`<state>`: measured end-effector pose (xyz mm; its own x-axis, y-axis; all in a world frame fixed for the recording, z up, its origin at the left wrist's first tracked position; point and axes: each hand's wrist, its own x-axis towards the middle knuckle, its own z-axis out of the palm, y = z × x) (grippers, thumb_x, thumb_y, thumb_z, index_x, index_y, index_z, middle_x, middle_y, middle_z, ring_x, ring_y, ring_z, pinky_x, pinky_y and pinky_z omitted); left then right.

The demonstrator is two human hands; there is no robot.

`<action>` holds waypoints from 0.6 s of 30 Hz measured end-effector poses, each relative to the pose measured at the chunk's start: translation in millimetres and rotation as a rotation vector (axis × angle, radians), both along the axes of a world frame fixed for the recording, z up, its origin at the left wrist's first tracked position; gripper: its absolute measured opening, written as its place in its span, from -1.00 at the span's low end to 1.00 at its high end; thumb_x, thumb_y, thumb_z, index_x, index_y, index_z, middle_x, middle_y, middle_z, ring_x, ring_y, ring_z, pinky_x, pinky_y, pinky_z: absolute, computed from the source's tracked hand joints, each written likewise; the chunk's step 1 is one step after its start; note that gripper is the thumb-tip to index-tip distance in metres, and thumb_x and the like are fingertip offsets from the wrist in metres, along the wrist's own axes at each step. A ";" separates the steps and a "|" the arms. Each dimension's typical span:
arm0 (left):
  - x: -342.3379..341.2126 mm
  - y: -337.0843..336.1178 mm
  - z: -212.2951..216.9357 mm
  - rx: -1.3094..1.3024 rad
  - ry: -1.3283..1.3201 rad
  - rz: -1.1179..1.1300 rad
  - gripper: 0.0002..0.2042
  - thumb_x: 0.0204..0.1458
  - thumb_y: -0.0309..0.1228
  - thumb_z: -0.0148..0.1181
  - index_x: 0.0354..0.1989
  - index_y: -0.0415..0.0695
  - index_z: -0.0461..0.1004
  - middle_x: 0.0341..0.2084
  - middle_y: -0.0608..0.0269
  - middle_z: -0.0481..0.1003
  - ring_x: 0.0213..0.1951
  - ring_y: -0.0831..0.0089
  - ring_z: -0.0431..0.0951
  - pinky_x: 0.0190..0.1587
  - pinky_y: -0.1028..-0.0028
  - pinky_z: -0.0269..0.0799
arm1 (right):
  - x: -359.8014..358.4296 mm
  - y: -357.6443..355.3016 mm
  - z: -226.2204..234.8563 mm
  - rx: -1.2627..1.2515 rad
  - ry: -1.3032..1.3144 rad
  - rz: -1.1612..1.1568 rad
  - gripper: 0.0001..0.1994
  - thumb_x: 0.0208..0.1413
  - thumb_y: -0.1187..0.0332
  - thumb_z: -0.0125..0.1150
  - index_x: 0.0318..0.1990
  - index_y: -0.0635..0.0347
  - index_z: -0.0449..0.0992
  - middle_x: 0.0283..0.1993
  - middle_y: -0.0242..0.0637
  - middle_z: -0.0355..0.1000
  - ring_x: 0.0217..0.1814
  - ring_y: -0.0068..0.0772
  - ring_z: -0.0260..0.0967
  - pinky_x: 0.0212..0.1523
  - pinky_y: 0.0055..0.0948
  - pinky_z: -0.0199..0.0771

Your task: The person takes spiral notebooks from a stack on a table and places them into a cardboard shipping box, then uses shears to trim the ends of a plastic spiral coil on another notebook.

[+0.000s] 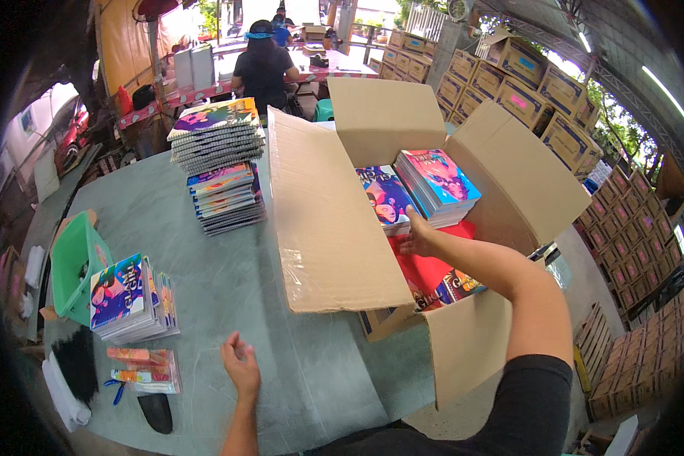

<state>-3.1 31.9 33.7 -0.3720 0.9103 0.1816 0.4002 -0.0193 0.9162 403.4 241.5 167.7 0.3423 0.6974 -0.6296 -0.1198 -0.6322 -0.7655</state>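
Note:
An open cardboard box (342, 220) stands on the grey-green table (228, 281), its flaps folded outward. Inside it, a stack of spiral notebooks with blue and pink covers (439, 178) sits beside a second stack with blue-purple covers (387, 196). A red sheet (433, 262) lies in the near part, with more colourful covers partly showing below it. My right hand (418, 234) reaches into the box at the near edge of the blue-purple stack, fingers apart and holding nothing; whether it touches the stack I cannot tell. Above the table, my left hand (242, 365) is empty, its fingers loosely bent and apart.
A tall pile of spiral notebooks (216, 163) stands left of the box. Farther left are a smaller notebook stack (133, 300), a green basket (80, 273), blue pliers (115, 390) and a black pouch (156, 413). Behind, a person (262, 72) sits; cartons (517, 83) are piled right.

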 end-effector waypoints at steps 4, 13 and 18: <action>3.7 -10.5 -26.7 -0.061 -0.245 0.030 -0.61 -0.04 -0.60 0.00 0.03 -0.25 0.23 -0.18 0.15 0.31 -0.18 0.44 0.34 -0.12 0.47 0.32 | 1.3 29.6 -23.0 0.089 0.043 0.127 -0.20 0.05 -0.31 -0.37 0.28 0.11 -0.12 0.24 0.05 0.08 0.21 0.06 0.12 0.20 0.07 -0.01; -6.0 17.2 -35.0 -0.320 -0.758 0.079 -0.67 -0.03 -0.52 0.04 -0.04 -0.18 0.25 -0.34 0.24 0.37 -0.40 0.46 0.42 -0.38 0.48 0.40 | -3.3 81.6 -47.7 0.292 0.422 -0.325 -0.29 0.04 0.01 0.01 0.21 0.34 0.02 0.24 0.11 0.05 0.05 -0.11 0.30 0.06 -0.10 0.26; -40.2 11.4 -30.4 -0.370 -1.138 0.115 -0.70 0.00 -0.43 0.04 -0.06 -0.12 0.26 -0.41 0.30 0.40 -0.38 0.41 0.43 -0.38 0.40 0.41 | -28.1 55.6 -29.7 0.389 0.292 -0.344 -0.41 -0.04 -0.07 0.04 0.06 0.14 0.20 -0.01 -0.08 0.31 -0.11 -0.19 0.33 -0.23 -0.14 0.35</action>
